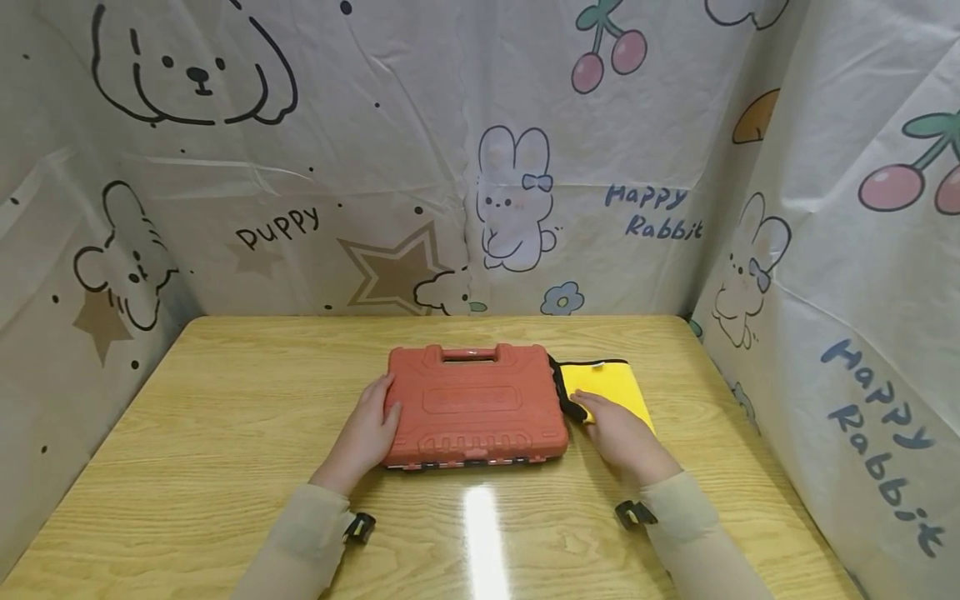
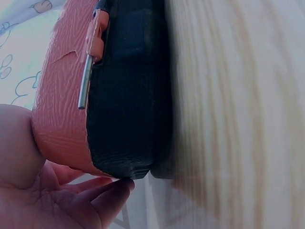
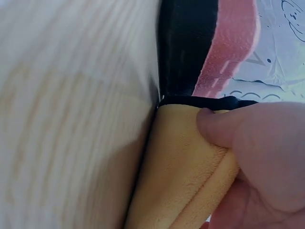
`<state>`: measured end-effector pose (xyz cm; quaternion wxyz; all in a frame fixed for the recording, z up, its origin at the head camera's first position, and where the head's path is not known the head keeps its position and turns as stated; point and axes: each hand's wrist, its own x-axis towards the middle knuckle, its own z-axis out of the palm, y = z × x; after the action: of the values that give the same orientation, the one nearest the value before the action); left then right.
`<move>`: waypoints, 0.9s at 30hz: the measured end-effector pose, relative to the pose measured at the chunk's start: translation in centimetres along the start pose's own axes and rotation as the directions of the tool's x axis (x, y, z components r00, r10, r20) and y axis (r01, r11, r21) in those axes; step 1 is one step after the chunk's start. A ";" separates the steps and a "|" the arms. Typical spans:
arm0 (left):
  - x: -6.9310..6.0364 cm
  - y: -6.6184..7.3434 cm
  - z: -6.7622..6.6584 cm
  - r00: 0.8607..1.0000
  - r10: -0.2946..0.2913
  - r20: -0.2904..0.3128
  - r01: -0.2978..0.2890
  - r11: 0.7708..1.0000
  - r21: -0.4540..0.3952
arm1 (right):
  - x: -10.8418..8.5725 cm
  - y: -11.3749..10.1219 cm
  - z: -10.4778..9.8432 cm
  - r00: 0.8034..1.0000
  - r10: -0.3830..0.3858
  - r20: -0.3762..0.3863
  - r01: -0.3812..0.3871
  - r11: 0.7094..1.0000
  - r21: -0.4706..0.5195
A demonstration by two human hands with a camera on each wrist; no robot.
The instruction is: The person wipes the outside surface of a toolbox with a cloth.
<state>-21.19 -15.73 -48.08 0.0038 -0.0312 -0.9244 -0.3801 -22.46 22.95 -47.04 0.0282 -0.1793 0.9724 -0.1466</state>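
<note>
A red case with a handle lies flat on the table; its lower half is black in the left wrist view, with a metal pin at the hinge. My left hand grips its left end, thumb on the red top and fingers around the black side. Against the case's right end lies a yellow cloth with black edging. My right hand pinches the cloth's near left part, which is bunched up beside the case; the fold shows between thumb and fingers in the right wrist view.
The wooden table reaches to a printed fabric backdrop behind and at both sides. A strip of light reflects on the tabletop in front of the case. Each wrist wears a small black device.
</note>
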 end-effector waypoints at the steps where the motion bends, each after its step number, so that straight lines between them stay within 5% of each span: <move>1: 0.0 0.0 0.0 1.000 0.000 0.001 0.000 1.000 0.000 | 0.0 0.1 -0.1 1.000 0.007 -0.002 -0.007 1.000 0.007; 9: -0.1 0.0 -0.1 1.000 -0.003 0.011 0.003 1.000 0.001 | 0.5 0.7 -0.9 0.990 0.130 -0.060 -0.118 0.980 0.162; 18: 0.1 -0.1 -0.1 1.000 -0.005 0.011 0.005 1.000 0.012 | 0.5 1.4 -1.7 0.966 0.179 -0.188 -0.126 0.956 0.266; 27: 0.1 -0.2 -0.1 1.000 -0.016 0.018 0.016 0.998 -0.054 | 0.3 1.4 -2.4 0.945 0.232 -0.229 -0.153 0.935 0.319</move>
<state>-21.35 -15.90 -48.16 -0.0081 -0.0271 -0.9139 -0.4049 -23.43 24.75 -45.17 -0.0599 -0.0550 0.9473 -0.3099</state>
